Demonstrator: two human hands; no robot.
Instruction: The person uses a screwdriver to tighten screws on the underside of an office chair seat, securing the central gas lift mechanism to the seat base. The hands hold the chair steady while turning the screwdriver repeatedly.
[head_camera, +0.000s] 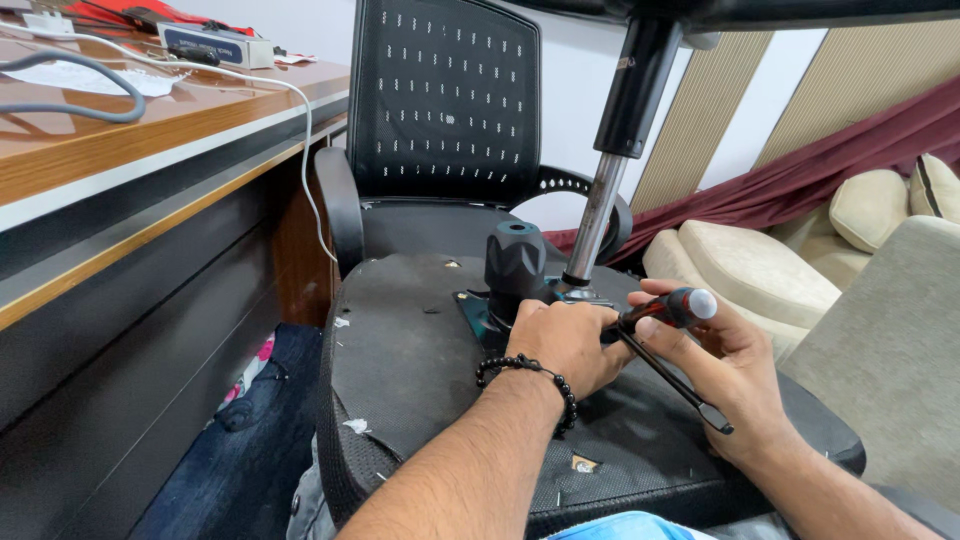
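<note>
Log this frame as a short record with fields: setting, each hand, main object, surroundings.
setting: office corner, upturned chair seat lying underside up
left hand: left hand, bead bracelet on the wrist, resting on the seat mechanism beside the black knob
right hand: right hand gripping a screwdriver with a red and black handle
main object: gas cylinder rising from the seat underside
surroundings: wooden desk at left, second black chair behind, beige sofa at right

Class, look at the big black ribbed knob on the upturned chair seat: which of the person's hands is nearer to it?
Left. The left hand lies just below the black knob; the right hand, holding a screwdriver, is farther right.
</note>
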